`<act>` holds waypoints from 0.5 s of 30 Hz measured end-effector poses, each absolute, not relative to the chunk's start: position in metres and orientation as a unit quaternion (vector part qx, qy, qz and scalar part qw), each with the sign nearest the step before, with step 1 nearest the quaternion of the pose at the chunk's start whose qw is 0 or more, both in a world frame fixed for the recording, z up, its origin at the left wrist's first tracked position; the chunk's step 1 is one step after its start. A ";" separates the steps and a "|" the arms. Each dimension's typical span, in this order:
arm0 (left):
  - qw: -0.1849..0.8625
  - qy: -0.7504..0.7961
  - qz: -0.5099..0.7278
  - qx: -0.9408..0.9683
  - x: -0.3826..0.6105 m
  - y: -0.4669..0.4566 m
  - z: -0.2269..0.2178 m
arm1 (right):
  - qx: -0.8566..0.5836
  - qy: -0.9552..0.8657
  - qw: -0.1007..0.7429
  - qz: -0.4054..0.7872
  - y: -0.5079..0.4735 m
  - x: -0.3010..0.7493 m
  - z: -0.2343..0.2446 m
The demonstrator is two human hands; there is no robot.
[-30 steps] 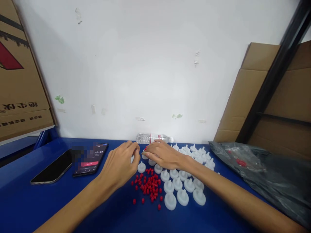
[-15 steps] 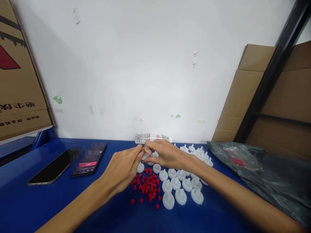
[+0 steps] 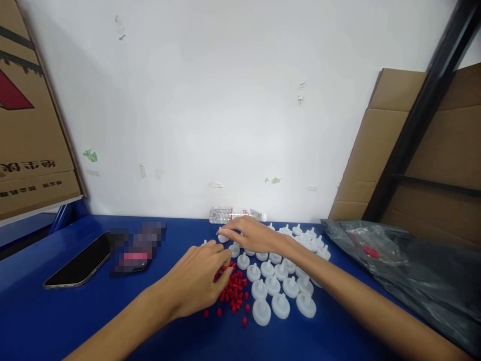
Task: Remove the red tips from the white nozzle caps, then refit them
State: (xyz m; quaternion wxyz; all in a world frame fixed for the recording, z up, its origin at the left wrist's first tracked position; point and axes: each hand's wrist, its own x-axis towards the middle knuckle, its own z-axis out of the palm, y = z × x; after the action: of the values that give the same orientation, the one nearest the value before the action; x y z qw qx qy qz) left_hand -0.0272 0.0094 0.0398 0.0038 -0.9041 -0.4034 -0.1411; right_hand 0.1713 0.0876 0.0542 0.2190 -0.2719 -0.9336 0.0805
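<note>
Left hand [image 3: 203, 273]: held palm-down over the left side of the red heap; the thumb is spread from the forefinger, but the other fingertips are hidden, so it cannot be told whether anything is pinched.
Red pieces [image 3: 235, 287]: heaped loosely on the blue table [image 3: 225, 346], partly covered by the left hand; a few strays are scattered along the near edge.
Right hand [image 3: 253, 234]: arched beyond the heap, thumb and fingertips brought close to 1 white disc [image 3: 223, 237]; whether its stem is pinched or only touched cannot be told.
White discs [image 3: 281, 305]: stood stem-up to the right of the heap, 3 placed nearest, others crowded farther back.
Clear bottle [image 3: 221, 215]: laid on its side by the wall, partly hidden by the right hand.
Step at the heap: judged to be the picking out of a red piece.
Next pick: a light fingertip pinch seems called for, with 1 piece parted from its neighbours.
</note>
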 end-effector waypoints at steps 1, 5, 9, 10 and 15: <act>0.006 -0.403 -0.127 -0.906 -0.027 0.009 0.038 | -0.268 -0.937 0.207 0.081 0.087 0.170 0.052; 0.012 -0.400 -0.113 -0.909 -0.026 0.009 0.034 | -0.276 -0.940 0.193 0.061 0.086 0.169 0.049; 0.041 -0.427 -0.151 -0.891 -0.027 0.014 0.041 | -0.309 -0.928 0.205 0.026 0.094 0.172 0.052; 0.051 -0.442 -0.163 -0.881 -0.028 0.016 0.043 | -0.310 -0.930 0.197 0.023 0.096 0.171 0.051; 0.087 -0.516 -0.227 -0.821 -0.035 0.024 0.054 | -0.288 -0.945 0.153 0.028 0.103 0.167 0.041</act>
State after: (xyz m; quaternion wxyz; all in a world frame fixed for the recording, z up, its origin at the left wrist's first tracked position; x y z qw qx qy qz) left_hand -0.0353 0.0240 0.0535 0.0873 -0.8213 -0.5162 -0.2266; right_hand 0.1671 0.1030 0.0410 0.1530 -0.2880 -0.9449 0.0285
